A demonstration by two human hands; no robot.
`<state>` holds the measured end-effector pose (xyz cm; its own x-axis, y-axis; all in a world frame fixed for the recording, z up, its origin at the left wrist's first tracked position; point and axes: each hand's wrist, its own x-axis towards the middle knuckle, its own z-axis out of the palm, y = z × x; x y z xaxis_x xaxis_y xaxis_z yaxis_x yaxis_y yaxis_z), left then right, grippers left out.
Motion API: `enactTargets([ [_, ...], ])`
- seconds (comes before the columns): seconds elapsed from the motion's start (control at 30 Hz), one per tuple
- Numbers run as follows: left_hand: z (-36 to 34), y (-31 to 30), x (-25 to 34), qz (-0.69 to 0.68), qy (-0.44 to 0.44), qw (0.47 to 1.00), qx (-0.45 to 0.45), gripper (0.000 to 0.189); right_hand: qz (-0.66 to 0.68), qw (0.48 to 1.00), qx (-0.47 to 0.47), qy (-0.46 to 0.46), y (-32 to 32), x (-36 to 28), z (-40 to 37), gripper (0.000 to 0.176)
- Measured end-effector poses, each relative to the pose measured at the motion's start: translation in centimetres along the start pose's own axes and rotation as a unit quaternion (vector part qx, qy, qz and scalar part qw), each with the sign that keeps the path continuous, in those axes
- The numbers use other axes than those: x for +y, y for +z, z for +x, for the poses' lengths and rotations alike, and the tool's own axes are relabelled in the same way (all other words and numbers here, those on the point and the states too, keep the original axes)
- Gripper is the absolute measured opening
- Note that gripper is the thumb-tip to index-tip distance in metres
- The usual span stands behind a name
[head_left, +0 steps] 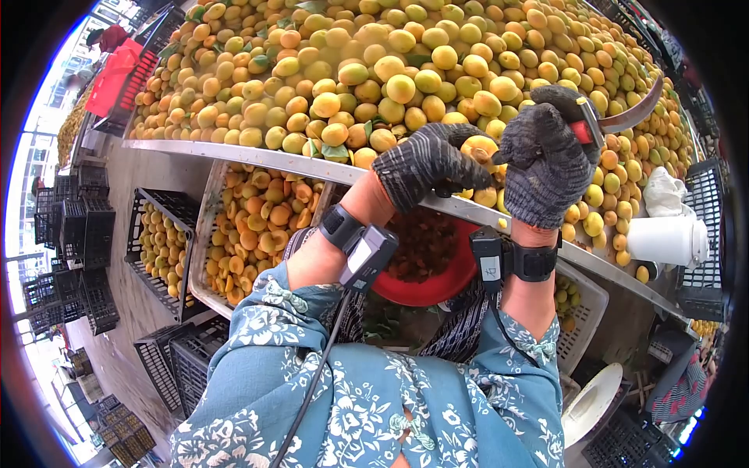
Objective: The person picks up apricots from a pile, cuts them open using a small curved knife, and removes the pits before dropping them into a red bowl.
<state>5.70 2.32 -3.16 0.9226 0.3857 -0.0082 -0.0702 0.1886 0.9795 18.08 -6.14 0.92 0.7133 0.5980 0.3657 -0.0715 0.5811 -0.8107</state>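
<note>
My left hand (427, 165), in a dark striped knit glove, curls its fingers around an apricot (478, 148). The fruit sits between both hands, just over the table's metal edge (312, 167). Close beside it, my right hand (546, 160), gloved the same way, is closed round the red handle (581, 132) of a knife. Its curved blade (636, 113) points outward to the right, away from the apricot. Beyond both hands spreads a big heap of yellow-orange apricots (398, 88) with a few green leaves among them.
Below the edge stands a red basin (425, 293) with brown pits. Left of it, a crate (204, 234) holds halved apricots, beside a black crate (160, 269) of whole ones. A white container (663, 240) lies on the right. Black crates (86, 226) stack farther left.
</note>
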Motion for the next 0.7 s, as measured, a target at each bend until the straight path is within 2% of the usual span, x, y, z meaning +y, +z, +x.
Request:
enactTargets([
  [0.03, 0.4, 0.3, -0.8, 0.041, 0.059, 0.997, 0.031, 0.041, -0.078, 0.996, 0.007, -0.043, -0.1, 0.0, 0.0, 0.016],
  [0.07, 0.7, 0.6, -1.0, 0.082, 0.119, 0.988, 0.062, 0.044, -0.078, 0.996, 0.008, -0.043, -0.1, -0.1, 0.1, 0.016],
  [0.1, 0.8, 0.6, -1.0, 0.081, 0.118, 0.988, 0.061, 0.044, -0.038, 0.999, 0.018, -0.016, -0.1, -0.5, 0.2, 0.016],
  [0.13, 0.9, 0.6, -1.0, 0.105, 0.098, 0.987, 0.066, 0.047, 0.001, 1.0, 0.028, 0.012, 0.0, -0.6, 0.2, 0.016],
  [0.2, 0.7, 0.8, 0.0, 0.13, 0.077, 0.986, 0.07, 0.049, 0.012, 0.999, 0.03, 0.007, -0.1, -0.3, 0.2, 0.017],
  [0.27, 0.0, 0.7, 1.2, 0.02, -0.093, 0.995, 0.034, 0.048, 0.023, 0.999, 0.031, 0.001, 0.1, -0.5, 0.3, 0.017],
  [0.33, 0.0, 0.7, 0.9, 0.035, -0.091, 0.995, 0.018, 0.046, 0.096, 0.994, -0.041, 0.02, 0.4, -1.3, 0.4, 0.017],
  [0.5, -0.4, 0.5, 1.3, 0.022, -0.096, 0.995, -0.005, 0.044, 0.034, 0.999, -0.027, 0.031, 0.1, -0.9, 0.1, 0.017],
  [0.57, -0.5, 0.4, 1.5, -0.009, -0.146, 0.989, -0.027, 0.028, 0.034, 0.998, -0.032, 0.036, 0.0, -0.9, 0.1, 0.016],
  [0.6, -0.6, 0.3, 1.1, -0.009, -0.146, 0.989, -0.027, 0.028, 0.036, 0.998, -0.034, 0.038, 0.0, -0.9, 0.1, 0.016],
  [0.67, -0.8, 0.1, -0.2, 0.128, 0.062, 0.989, -0.031, 0.022, 0.041, 0.998, -0.038, 0.041, 0.2, -0.8, -0.1, 0.016],
  [0.7, -0.8, -0.1, -0.6, 0.128, 0.062, 0.989, -0.031, 0.022, 0.043, 0.997, -0.04, 0.042, 0.4, -0.8, -0.2, 0.017],
])
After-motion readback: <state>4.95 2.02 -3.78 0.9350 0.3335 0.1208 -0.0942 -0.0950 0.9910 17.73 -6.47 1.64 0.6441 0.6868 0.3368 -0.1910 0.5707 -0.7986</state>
